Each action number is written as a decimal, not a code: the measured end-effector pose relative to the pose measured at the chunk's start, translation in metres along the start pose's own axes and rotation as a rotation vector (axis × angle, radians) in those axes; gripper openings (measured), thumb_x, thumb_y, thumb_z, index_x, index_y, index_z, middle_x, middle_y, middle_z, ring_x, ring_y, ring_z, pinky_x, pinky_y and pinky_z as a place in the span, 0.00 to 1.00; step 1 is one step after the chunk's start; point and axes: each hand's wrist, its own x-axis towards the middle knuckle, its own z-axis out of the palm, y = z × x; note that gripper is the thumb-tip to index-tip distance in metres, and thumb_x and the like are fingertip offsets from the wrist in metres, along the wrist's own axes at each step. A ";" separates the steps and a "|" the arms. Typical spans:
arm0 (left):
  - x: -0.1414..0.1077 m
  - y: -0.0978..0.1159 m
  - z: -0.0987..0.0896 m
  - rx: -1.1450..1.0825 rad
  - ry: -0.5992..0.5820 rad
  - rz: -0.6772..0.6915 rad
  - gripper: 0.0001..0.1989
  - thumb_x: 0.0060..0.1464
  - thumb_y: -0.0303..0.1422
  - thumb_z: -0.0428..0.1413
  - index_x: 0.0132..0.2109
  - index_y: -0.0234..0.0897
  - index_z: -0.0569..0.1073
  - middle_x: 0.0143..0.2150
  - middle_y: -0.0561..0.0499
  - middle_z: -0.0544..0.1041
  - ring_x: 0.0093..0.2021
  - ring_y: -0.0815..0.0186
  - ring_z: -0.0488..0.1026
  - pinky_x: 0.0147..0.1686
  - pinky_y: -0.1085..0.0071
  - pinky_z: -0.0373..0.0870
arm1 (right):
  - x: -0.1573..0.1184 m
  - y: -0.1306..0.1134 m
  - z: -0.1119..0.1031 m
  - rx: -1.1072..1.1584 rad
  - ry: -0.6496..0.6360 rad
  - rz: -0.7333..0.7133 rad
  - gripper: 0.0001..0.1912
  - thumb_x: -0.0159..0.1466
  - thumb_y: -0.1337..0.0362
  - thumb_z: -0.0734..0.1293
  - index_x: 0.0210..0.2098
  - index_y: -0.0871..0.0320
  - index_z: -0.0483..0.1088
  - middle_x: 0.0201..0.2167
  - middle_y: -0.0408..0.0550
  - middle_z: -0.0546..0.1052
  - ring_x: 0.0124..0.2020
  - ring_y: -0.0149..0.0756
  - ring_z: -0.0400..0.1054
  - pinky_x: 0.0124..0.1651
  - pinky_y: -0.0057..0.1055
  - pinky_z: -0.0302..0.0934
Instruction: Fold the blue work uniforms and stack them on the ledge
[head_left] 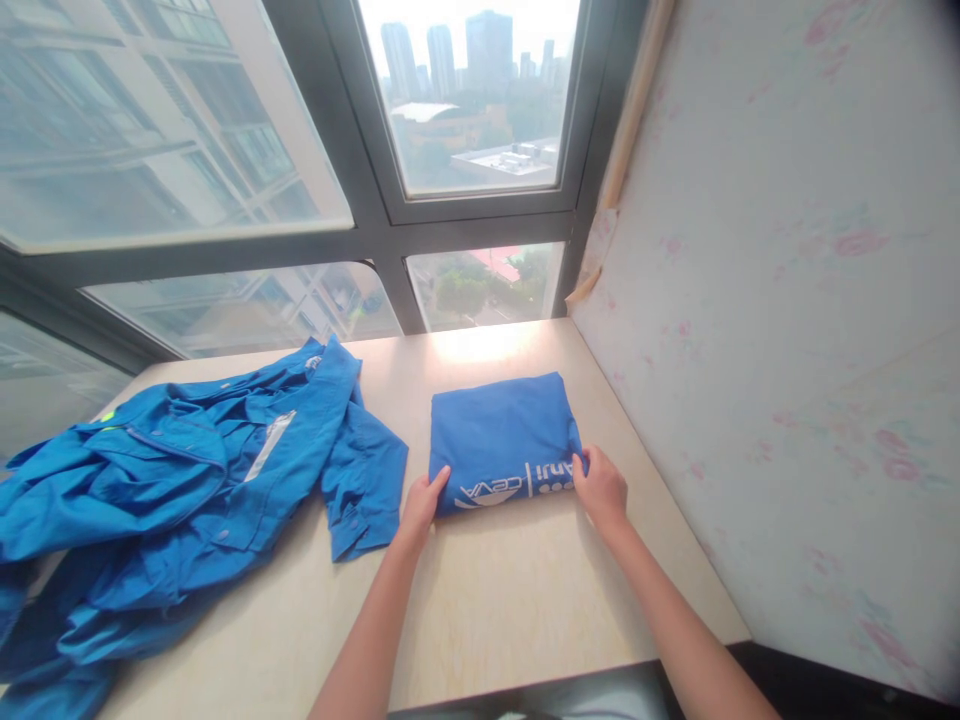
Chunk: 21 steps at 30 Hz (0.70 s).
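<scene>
A blue work jacket (pixel 502 430), folded into a flat rectangle with white printed lettering upside down along its near edge, lies on the wooden tabletop (pixel 510 600). My left hand (pixel 424 502) grips its near left corner, thumb on top and fingers tucked out of sight at the side. At the right edge, my right hand (pixel 600 488) pinches the cloth with thumb and fingers. To the left, a second blue jacket (pixel 225 470) is spread loosely in a crumpled heap, one sleeve reaching toward my left hand.
Behind the tabletop stands a grey-framed window (pixel 480 215) with buildings outside. A wall with faded floral paper (pixel 787 300) borders the right side. The table's front edge runs close to my forearms.
</scene>
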 end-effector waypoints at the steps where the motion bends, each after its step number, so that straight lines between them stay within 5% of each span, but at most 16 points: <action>1: 0.000 0.001 0.000 0.003 0.002 0.002 0.28 0.48 0.53 0.64 0.43 0.31 0.80 0.47 0.39 0.82 0.50 0.51 0.79 0.49 0.61 0.76 | -0.001 0.000 0.000 -0.008 -0.022 0.012 0.12 0.69 0.61 0.59 0.43 0.59 0.72 0.39 0.51 0.78 0.37 0.38 0.70 0.35 0.29 0.50; 9: -0.002 0.003 0.001 0.012 0.023 0.023 0.27 0.47 0.52 0.65 0.43 0.31 0.81 0.46 0.40 0.83 0.51 0.50 0.78 0.52 0.60 0.74 | 0.007 -0.009 -0.006 -0.039 -0.130 0.028 0.12 0.69 0.65 0.58 0.42 0.58 0.73 0.39 0.53 0.79 0.38 0.38 0.72 0.36 0.29 0.52; 15: -0.001 0.002 0.000 0.026 0.018 0.027 0.25 0.49 0.51 0.64 0.42 0.32 0.81 0.45 0.40 0.83 0.49 0.50 0.79 0.52 0.59 0.75 | 0.021 -0.025 -0.014 -0.058 -0.222 0.134 0.23 0.68 0.46 0.60 0.51 0.57 0.71 0.43 0.57 0.78 0.42 0.45 0.74 0.37 0.32 0.58; 21: 0.002 -0.003 -0.001 0.049 0.015 0.029 0.27 0.49 0.53 0.63 0.43 0.32 0.80 0.46 0.39 0.82 0.51 0.49 0.78 0.51 0.59 0.75 | 0.028 -0.038 -0.018 -0.204 -0.280 0.020 0.16 0.71 0.55 0.59 0.42 0.59 0.73 0.39 0.59 0.79 0.40 0.43 0.75 0.37 0.31 0.59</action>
